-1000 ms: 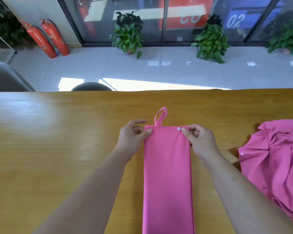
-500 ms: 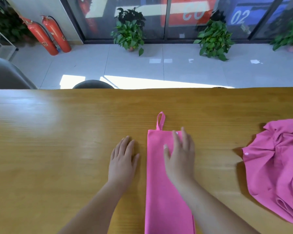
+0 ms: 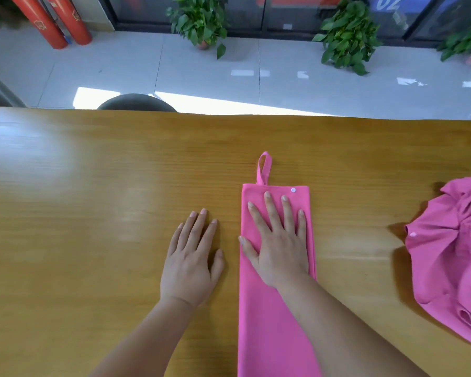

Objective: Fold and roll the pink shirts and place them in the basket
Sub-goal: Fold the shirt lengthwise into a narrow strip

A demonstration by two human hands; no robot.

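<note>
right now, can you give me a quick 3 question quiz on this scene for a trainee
1. True or false: the right hand lies flat on the folded pink shirt.
2. The left hand rests on: A the folded pink shirt, B the bare table, C the fabric loop.
3. Fill in: the crumpled pink shirt lies to the person's ___ of the folded one.

Key: 1 true; 2 B; 3 right.

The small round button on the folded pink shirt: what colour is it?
The small round button is white; head view.
</note>
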